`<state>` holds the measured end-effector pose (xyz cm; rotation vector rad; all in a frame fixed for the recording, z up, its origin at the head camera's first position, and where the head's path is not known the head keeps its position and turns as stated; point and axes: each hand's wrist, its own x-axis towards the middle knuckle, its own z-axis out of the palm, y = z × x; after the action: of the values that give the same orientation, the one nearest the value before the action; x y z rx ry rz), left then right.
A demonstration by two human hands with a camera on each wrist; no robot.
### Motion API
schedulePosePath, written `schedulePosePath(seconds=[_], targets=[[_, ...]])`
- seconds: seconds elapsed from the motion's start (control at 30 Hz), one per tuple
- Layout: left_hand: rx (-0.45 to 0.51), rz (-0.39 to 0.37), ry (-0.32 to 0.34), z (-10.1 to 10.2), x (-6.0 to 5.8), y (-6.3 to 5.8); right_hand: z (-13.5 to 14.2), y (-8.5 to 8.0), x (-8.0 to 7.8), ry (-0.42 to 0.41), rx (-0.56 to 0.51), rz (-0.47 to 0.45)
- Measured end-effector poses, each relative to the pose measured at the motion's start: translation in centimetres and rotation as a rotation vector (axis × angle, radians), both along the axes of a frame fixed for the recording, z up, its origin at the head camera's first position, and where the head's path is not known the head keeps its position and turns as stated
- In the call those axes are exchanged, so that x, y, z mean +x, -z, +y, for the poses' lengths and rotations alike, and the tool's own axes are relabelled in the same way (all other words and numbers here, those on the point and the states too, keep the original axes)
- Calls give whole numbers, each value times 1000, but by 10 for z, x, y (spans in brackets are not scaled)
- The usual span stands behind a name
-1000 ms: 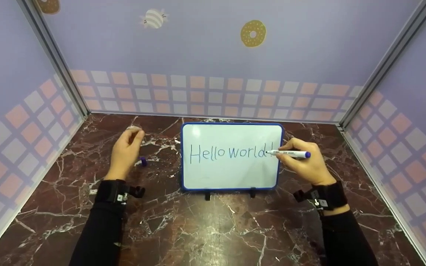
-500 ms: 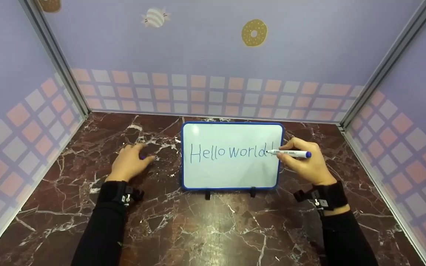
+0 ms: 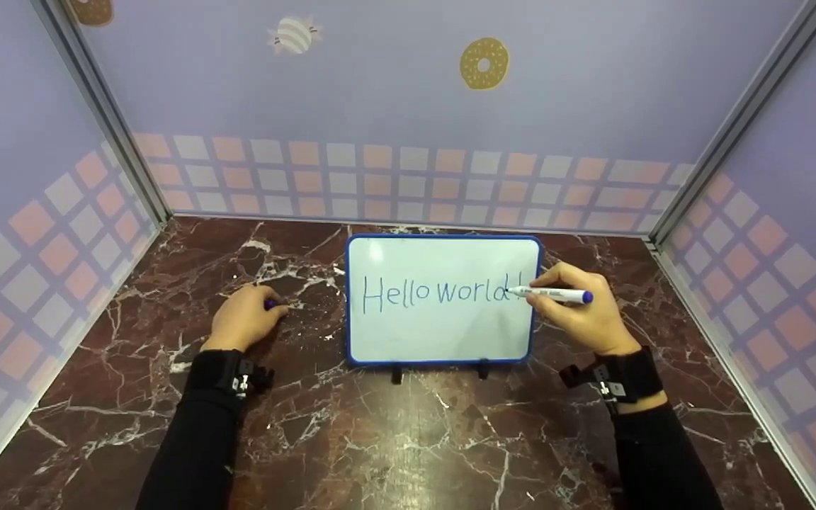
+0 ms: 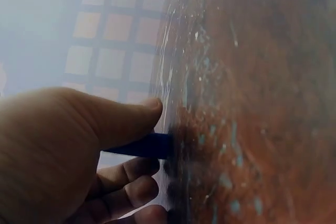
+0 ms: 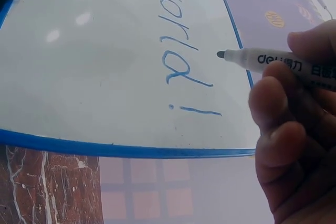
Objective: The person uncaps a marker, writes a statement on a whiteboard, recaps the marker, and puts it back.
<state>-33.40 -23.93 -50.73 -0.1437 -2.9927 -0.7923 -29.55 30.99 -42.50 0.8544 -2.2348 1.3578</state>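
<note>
My right hand [image 3: 581, 312] grips a white whiteboard marker [image 5: 278, 60] with a blue end. In the right wrist view the marker's dark tip stands uncapped, apart from the board's face. A small whiteboard [image 3: 443, 333] with a blue frame carries the handwritten words "Hello world!" in blue. To the left, my left hand [image 3: 244, 317] is low over the tabletop, thumb and fingers around a blue marker cap [image 4: 149, 146]. In the left wrist view the cap lies between the thumb and the curled fingers, close to the table surface.
The whiteboard leans up on black stand feet [image 3: 397, 374]. Dark red marbled table [image 3: 408, 439] extends all around it. Patterned panels, a back wall [image 3: 380, 92] and two side walls, enclose the table. Each wrist wears a black camera strap [image 3: 217, 370].
My left hand has come down from above the table to the cap, first spreading, then closing its fingers around it. The right hand with the marker has stayed nearly still.
</note>
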Motion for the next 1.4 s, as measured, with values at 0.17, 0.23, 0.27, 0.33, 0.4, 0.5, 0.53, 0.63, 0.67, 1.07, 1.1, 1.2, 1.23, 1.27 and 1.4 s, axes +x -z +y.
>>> schedulePosePath(seconds=[0.17, 0.23, 0.27, 0.33, 0.4, 0.5, 0.53, 0.63, 0.67, 1.07, 1.1, 1.2, 1.23, 1.27, 1.4], targets=[[31, 5, -6, -2, 1, -2, -1, 0, 1, -37, -43, -21], [55, 12, -20, -3, 1, -4, 0, -1, 2, -51, -62, -37], [65, 21, -30, -4, 1, -6, 0, -1, 2, -56, -72, -47], [98, 44, -51, -5, 3, -11, 0, -1, 2, -64, -86, -64], [151, 77, -65, -5, 4, -17, -1, -1, 2, -68, -97, -74], [247, 160, -77, -3, 6, -28, -1, 0, 1, -74, -106, -73], [288, 192, -79, -1, 6, -32, -1, 0, 1, -78, -108, -69], [432, 281, -88, 5, 8, -46, -1, 1, 0, -91, -110, -56], [487, 308, -88, 7, 9, -50, -1, 1, 0, -96, -112, -56], [967, 427, 75, 39, 26, -86, -3, 1, 1, -177, -114, -80], [971, 438, 82, 42, 26, -87, -3, 1, 1, -180, -106, -74], [980, 451, 96, 50, 28, -91, -4, 2, 0, -176, -86, -45], [981, 449, 104, 53, 29, -93, -4, 3, -1, -172, -80, -37], [984, 445, 114, 57, 31, -94, -5, 3, -1, -170, -77, -33], [967, 416, 169, 71, 36, -99, -8, 3, 0, -154, -78, -37]])
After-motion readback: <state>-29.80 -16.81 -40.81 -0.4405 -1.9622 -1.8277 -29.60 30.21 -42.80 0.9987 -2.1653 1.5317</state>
